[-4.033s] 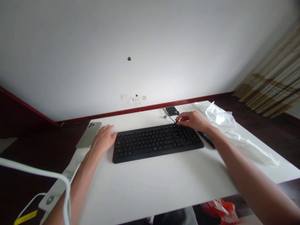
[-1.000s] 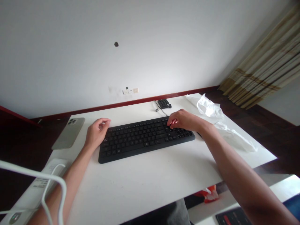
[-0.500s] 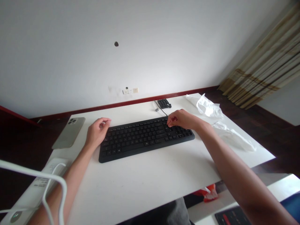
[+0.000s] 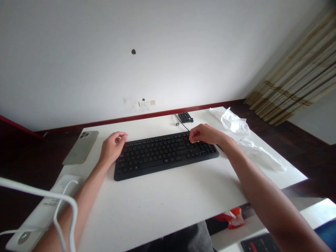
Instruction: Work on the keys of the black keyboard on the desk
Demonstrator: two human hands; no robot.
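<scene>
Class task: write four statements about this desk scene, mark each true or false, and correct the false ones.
The right hand is over the keyboard. True.
The phone lies right of the keyboard. False: it lies left of it.
The left hand grips the phone. False: it holds nothing and sits near the keyboard's left end.
Crumpled white plastic lies on the right side of the table. True.

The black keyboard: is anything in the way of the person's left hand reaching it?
Nothing visible is. The left hand sits right at the upper left part of the black keyboard, fingers curled; the smartphone lies further left, outside that path.
</scene>
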